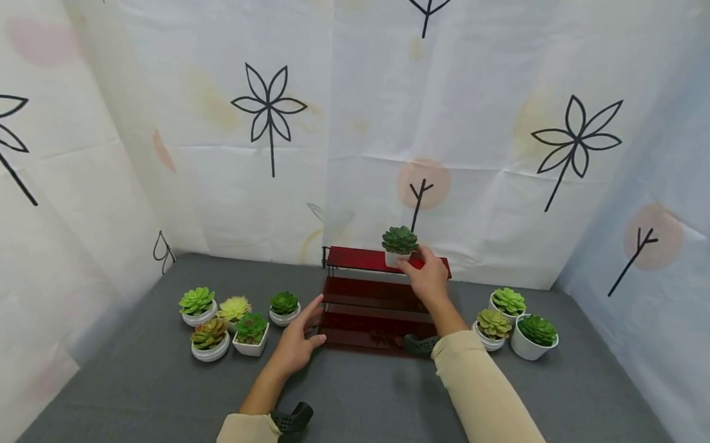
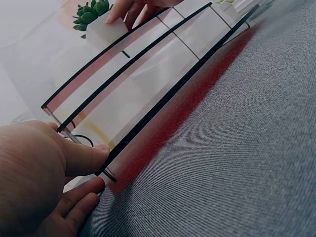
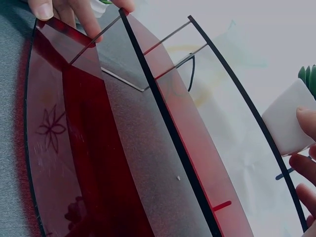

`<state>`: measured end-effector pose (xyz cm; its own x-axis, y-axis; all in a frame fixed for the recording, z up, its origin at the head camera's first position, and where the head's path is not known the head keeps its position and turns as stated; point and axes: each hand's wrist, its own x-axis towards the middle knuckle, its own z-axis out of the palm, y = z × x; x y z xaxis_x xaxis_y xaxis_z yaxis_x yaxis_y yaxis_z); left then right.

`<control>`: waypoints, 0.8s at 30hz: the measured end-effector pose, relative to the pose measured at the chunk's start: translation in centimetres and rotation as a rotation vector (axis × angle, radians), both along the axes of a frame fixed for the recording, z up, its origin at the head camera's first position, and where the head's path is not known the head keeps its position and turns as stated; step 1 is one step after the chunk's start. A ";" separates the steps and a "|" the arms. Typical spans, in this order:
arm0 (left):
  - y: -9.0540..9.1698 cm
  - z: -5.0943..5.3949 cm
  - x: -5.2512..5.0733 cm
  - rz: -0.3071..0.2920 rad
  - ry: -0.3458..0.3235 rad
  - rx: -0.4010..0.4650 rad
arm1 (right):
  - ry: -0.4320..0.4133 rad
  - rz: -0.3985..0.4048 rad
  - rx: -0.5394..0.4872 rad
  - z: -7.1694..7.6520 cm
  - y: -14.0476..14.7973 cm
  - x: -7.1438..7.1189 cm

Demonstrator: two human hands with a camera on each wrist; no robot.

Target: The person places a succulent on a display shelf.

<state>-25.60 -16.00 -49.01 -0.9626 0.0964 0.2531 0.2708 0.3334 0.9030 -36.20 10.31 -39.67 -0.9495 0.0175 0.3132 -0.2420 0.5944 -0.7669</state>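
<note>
At the middle of the grey table's (image 1: 364, 417) far edge stands a three-tiered rack (image 1: 374, 293) of see-through red shelves on thin dark supports. The right hand (image 1: 430, 277) pinches a white pot with a dark green succulent (image 1: 400, 242) between thumb and fingers, upright at the top shelf, right of its middle; whether the base rests fully on the shelf cannot be told. The left hand (image 1: 296, 345) is fairly open, its fingers extended and thumb apart, touching the rack's left end; in the right wrist view its thumb lies at the corner of the lowest shelf and a fingertip meets the end of the middle one. Toward the table's far left corner sit a bright green plant (image 1: 197, 301), a yellow-green plant (image 1: 235, 308), a reddish plant (image 1: 210, 334) and a square-potted plant (image 1: 251, 330), close together, with a small dark green plant (image 1: 285, 305) just beside the rack. Near the far right corner, a light green plant (image 1: 508, 301), an olive-toned plant (image 1: 493, 324) and a large dark green plant (image 1: 535, 333) cluster, all in white pots. Behind the far edge hangs a pale cloth (image 1: 365, 97) printed with flowers.
</note>
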 end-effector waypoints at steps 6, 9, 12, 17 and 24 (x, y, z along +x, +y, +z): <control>0.1 0.0 0.0 -0.006 0.003 -0.006 | 0.020 0.017 -0.004 -0.1 0.3 0.2; 0.1 0.1 0.0 -0.011 -0.001 -0.006 | 0.018 0.031 -0.036 0.0 0.6 0.5; 0.1 0.1 0.0 -0.009 -0.002 -0.006 | 0.017 0.047 -0.077 0.0 1.0 1.0; -0.1 0.0 0.0 -0.007 0.001 -0.008 | 0.024 0.071 -0.126 0.1 1.5 1.8; 0.0 0.2 0.1 -0.007 -0.010 0.008 | 0.074 0.091 -0.197 0.1 2.2 3.1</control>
<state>-25.49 -16.01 -48.79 -0.9644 0.1011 0.2444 0.2642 0.3247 0.9082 -33.07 12.51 -39.62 -0.9246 0.0002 0.3809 -0.3477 0.4077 -0.8443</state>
